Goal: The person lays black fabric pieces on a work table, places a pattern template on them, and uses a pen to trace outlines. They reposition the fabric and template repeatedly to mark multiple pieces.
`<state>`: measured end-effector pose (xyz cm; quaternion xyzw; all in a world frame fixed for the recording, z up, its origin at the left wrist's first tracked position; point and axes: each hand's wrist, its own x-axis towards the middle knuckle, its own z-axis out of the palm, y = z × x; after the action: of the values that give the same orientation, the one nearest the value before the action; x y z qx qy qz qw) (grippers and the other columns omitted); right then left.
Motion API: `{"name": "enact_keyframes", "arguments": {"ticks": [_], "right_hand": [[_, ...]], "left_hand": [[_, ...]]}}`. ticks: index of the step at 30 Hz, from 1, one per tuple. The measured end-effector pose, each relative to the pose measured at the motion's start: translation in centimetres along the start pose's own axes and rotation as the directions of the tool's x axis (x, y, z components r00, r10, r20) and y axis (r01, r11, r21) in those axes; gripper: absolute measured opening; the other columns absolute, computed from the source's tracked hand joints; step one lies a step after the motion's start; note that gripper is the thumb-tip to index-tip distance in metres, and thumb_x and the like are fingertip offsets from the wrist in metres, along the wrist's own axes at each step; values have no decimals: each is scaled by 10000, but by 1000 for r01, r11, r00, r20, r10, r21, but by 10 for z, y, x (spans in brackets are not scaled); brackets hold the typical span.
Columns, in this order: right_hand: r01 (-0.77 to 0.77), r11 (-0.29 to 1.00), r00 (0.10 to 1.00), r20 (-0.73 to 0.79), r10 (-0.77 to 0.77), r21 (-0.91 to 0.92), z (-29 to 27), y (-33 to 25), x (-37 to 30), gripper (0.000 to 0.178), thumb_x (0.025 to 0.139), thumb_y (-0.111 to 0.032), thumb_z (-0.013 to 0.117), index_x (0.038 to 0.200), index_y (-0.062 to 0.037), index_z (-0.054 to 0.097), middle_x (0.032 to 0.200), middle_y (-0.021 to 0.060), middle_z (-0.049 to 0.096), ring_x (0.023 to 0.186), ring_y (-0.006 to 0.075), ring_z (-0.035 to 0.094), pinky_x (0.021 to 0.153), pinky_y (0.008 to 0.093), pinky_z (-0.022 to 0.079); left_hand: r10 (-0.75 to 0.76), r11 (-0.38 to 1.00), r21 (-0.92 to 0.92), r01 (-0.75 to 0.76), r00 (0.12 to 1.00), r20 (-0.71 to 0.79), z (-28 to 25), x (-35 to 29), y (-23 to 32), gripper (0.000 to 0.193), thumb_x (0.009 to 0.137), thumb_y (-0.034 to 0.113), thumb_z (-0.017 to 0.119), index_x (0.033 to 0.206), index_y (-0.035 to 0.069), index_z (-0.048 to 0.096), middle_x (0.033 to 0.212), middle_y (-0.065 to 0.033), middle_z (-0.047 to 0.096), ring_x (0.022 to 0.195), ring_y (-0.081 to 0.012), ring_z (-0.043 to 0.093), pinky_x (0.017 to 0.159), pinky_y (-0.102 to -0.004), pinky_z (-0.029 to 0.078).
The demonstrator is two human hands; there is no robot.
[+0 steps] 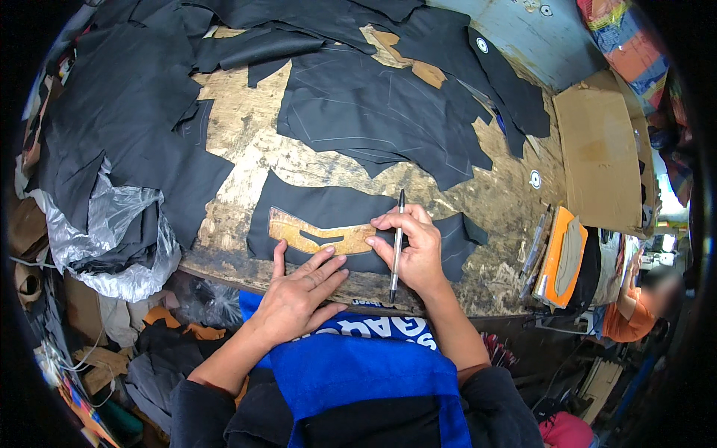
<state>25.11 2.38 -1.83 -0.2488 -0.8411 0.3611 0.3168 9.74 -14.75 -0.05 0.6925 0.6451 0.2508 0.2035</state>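
A tan, bent pattern template [287, 233] with a dark slot in its middle lies on a piece of black leather-like material [317, 198] near the table's front edge. My left hand [302, 291] rests with its fingers spread, the fingertips touching the template's lower edge. In my right hand [418, 250] is a slim silver pen [396, 276] with dark ends, standing nearly upright across the fingers. That hand's thumb and fingertips also meet the template's right end.
Larger black sheets [373, 104], some with pale drawn lines, cover much of the worn wooden table [239, 127]. A crumpled clear plastic bag [127, 254] hangs at the left edge. Right of me are an orange pad [559, 250] and a cardboard box [601, 149]; another person [635, 310] is beyond.
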Motion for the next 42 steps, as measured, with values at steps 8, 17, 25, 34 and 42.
{"name": "enact_keyframes", "arguments": {"ticks": [8, 17, 25, 34, 42], "right_hand": [[23, 1000, 1000, -10, -23, 10, 0, 1, 0, 260, 627, -67, 792, 843, -68, 647, 831, 41, 681, 780, 227, 579, 717, 341, 468], [-151, 786, 926, -194, 325, 599, -1, -4, 0, 242, 979, -132, 479, 1131, 35, 564, 870, 115, 663, 789, 160, 636, 746, 274, 506], [-205, 939, 959, 246, 137, 277, 24, -41, 12, 118, 904, -84, 593, 920, 30, 618, 844, 101, 671, 756, 122, 649, 674, 250, 518], [78, 976, 977, 178, -116, 205, 52, -44, 29, 106, 818, -101, 664, 881, -22, 633, 805, 105, 659, 712, 267, 603, 633, 351, 499], [148, 988, 982, 116, -152, 40, 25, -42, 15, 77, 794, -23, 673, 848, 22, 643, 816, 122, 668, 745, 263, 633, 648, 330, 511]], "left_hand": [[18, 1000, -6, -18, 1000, -4, -1, -1, 0, 439, 785, 331, 701, 1133, 70, 642, 1262, -61, 585, 1283, -202, 453, 1059, -625, 88], [-7, 1000, 9, 7, 1000, 16, -1, -2, 1, 438, 788, 330, 698, 1136, 70, 642, 1268, -56, 582, 1284, -189, 452, 1064, -632, 78], [1, 1000, 17, -1, 1000, 15, 3, -3, -2, 511, 763, 344, 722, 1187, 79, 617, 1271, -76, 579, 1285, -203, 452, 1063, -647, 54], [-8, 1000, -3, 8, 1000, 16, 4, -4, -3, 536, 744, 352, 739, 1191, 83, 617, 1216, -91, 611, 1264, -235, 474, 1052, -657, 51], [-11, 999, -32, 12, 1000, 18, 0, -2, -1, 522, 757, 353, 729, 1182, 71, 618, 1245, -87, 593, 1280, -227, 455, 1043, -667, 85]]}}
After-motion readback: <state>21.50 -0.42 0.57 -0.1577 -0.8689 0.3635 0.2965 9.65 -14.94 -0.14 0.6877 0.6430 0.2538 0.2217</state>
